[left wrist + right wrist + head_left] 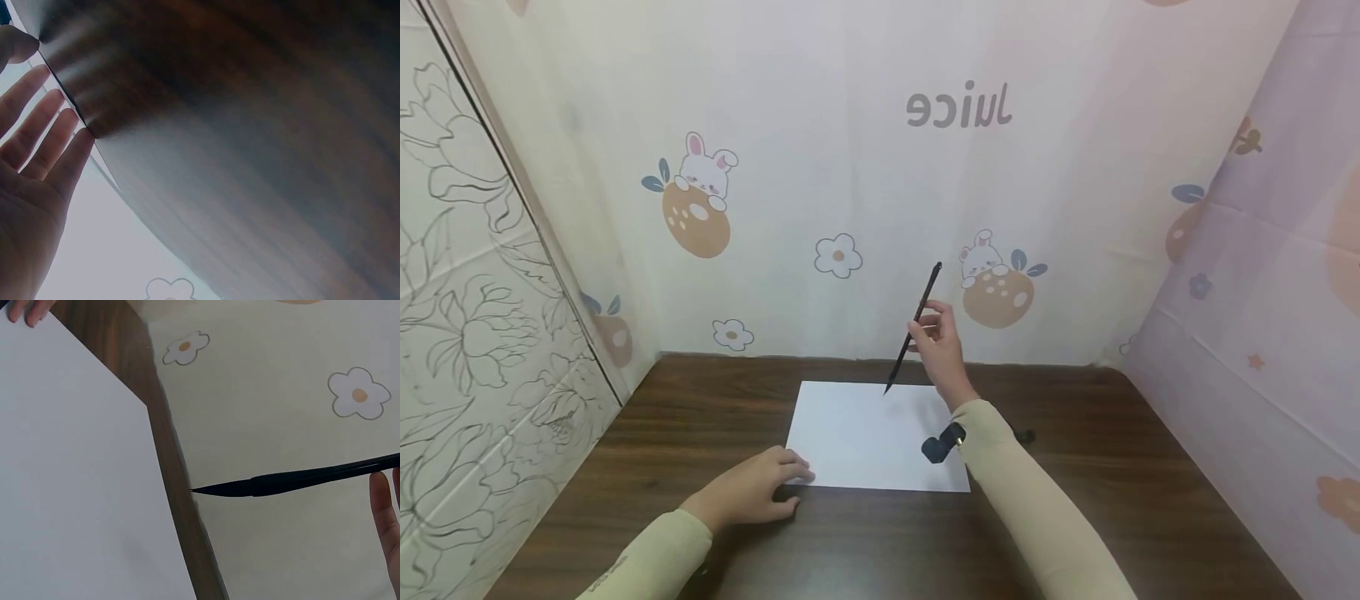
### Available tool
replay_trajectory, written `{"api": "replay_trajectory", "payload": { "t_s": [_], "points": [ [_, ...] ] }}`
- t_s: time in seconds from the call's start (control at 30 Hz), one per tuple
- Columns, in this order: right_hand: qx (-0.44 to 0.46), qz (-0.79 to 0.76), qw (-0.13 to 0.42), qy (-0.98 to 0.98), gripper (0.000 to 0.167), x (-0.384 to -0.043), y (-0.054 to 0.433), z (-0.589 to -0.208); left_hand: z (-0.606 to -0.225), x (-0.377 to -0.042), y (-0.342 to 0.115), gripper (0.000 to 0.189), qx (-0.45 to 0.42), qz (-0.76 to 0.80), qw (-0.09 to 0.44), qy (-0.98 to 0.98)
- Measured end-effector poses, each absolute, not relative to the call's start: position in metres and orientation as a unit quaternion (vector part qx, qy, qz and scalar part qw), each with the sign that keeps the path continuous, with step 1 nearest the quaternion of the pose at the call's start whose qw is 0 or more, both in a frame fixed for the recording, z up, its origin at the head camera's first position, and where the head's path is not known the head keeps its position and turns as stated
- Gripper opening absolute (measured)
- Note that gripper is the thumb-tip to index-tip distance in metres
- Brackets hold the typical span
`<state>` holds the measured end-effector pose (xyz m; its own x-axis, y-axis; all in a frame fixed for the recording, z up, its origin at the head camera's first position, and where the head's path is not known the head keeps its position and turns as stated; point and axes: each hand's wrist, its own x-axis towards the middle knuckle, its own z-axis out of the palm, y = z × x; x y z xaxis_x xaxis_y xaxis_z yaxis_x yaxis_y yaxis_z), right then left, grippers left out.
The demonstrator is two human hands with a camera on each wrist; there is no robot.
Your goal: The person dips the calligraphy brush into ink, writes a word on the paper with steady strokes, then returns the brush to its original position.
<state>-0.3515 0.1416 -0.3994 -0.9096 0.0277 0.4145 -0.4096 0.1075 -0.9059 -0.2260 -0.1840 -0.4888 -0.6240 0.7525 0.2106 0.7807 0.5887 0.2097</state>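
Observation:
A black brush (917, 321) with a pointed dark tip slants over the far part of a white sheet of paper (865, 442). My right hand (942, 346) pinches its handle between thumb and fingers. In the right wrist view the brush (281, 483) shows its tapered tip apart from the paper (81, 462). On the sheet's near left corner rest fingertips of my left hand (756, 490), its thumb on the bare wood. The left wrist view shows the left hand (37, 162) with its fingers spread and tips at the table surface.
The paper lies on a dark wooden table (700, 417). Behind it hangs a pale curtain (790, 167) printed with rabbits, fruit and flowers, and patterned sheets (467, 275) close off the sides. A black camera mount (943, 443) sits on the right wrist.

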Motion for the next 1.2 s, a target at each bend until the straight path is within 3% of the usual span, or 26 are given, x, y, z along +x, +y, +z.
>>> {"api": "replay_trajectory", "payload": {
  "t_s": [0.7, 1.2],
  "points": [
    [0.169, 0.638, 0.149, -0.736, 0.041, -0.345, 0.074, -0.408, -0.488, -0.226, -0.184, 0.031, -0.433, -0.146, 0.053, -0.888],
    [0.179, 0.615, 0.156, -0.752, 0.04, -0.34, 0.041, -0.42, -0.486, -0.225, -0.184, 0.03, -0.41, -0.145, 0.024, -0.9]
  ]
}}
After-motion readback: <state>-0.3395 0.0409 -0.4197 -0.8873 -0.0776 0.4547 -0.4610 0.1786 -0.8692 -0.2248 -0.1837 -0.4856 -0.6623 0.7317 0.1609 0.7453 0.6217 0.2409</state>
